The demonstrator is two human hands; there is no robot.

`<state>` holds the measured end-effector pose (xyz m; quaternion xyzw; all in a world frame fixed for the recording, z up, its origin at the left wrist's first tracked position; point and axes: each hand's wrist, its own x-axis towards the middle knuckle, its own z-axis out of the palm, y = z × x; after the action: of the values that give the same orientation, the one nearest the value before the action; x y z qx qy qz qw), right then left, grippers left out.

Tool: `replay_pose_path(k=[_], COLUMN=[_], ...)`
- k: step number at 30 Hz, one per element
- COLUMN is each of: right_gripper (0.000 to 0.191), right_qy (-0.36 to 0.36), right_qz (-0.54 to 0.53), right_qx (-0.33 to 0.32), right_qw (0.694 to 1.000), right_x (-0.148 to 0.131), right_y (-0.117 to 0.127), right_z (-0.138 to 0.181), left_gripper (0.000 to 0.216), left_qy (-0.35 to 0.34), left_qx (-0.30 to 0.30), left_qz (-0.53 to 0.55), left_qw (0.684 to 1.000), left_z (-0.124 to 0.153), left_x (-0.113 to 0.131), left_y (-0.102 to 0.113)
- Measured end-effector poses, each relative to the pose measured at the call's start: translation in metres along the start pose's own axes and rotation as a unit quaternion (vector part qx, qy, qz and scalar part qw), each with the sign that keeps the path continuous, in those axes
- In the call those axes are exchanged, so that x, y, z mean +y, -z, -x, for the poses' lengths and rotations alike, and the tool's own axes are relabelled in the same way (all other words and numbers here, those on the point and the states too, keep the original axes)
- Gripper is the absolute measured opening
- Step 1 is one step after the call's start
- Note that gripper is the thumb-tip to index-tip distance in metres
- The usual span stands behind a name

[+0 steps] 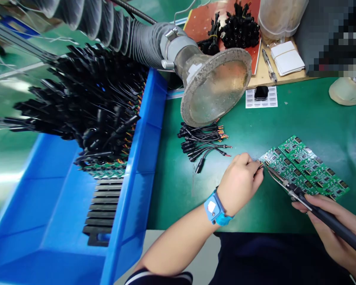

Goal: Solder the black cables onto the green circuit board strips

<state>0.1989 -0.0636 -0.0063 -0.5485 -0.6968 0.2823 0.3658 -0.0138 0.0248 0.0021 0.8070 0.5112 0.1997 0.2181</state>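
Observation:
My left hand (240,178) pinches a short cable at the left corner of a green circuit board panel (304,162). Only the cable's thin wire ends (261,164) show past the fingertips; the rest is hidden in the hand. The panel lies flat on the green mat, with several repeated sections bearing small digit displays. My right hand (335,225) is wrapped round a soldering iron (293,191), whose tip is close to those wire ends. Whether the tip touches them I cannot tell. Loose black cables (203,142) with stripped coloured ends lie left of my left hand.
A blue bin (148,118) at left holds a rack full of boards with black cables. Above the mat hangs a fume extractor hood (216,89). Behind are cable bundles (240,27), a pen (269,65), white cards (287,59) and a label sheet (269,104) under a black watch-like device (261,93).

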Motion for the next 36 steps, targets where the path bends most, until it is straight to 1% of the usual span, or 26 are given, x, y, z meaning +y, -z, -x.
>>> replay_pose_path(k=[5, 11, 16, 23, 28, 33, 36], right_gripper=[0.033, 0.029, 0.032, 0.029, 0.029, 0.026, 0.025], right_qy=[0.014, -0.003, 0.004, -0.002, -0.002, -0.010, -0.028], right_qz=[0.001, 0.005, 0.000, 0.032, 0.023, 0.050, 0.019], right_qx=[-0.005, 0.002, -0.007, -0.014, -0.014, -0.011, 0.005], right_qw=[1.000, 1.000, 1.000, 0.999, 1.000, 0.999, 0.999], right_x=[0.0016, -0.0019, 0.0011, 0.0030, 0.0011, 0.0029, -0.0001], right_y=[0.0008, -0.0004, 0.0011, 0.0012, 0.0005, 0.0014, 0.0007], right_z=[-0.0005, -0.0029, -0.0007, -0.0007, 0.0004, 0.0026, 0.0013], left_gripper=[0.015, 0.016, 0.016, 0.018, 0.018, 0.017, 0.017], left_qy=[0.006, 0.008, 0.006, 0.008, 0.005, 0.008, 0.011], left_qx=[0.011, 0.014, 0.017, 0.021, 0.024, 0.028, 0.028], left_qz=[-0.006, -0.015, -0.034, -0.047, -0.054, -0.057, -0.060], left_qw=[1.000, 1.000, 0.999, 0.999, 0.998, 0.998, 0.998], left_z=[-0.0006, -0.0012, -0.0004, 0.0004, 0.0007, 0.0017, 0.0020], left_x=[0.0020, 0.0028, 0.0041, 0.0053, 0.0054, 0.0055, 0.0059], left_y=[-0.0015, -0.0021, -0.0033, -0.0046, -0.0057, -0.0074, -0.0075])
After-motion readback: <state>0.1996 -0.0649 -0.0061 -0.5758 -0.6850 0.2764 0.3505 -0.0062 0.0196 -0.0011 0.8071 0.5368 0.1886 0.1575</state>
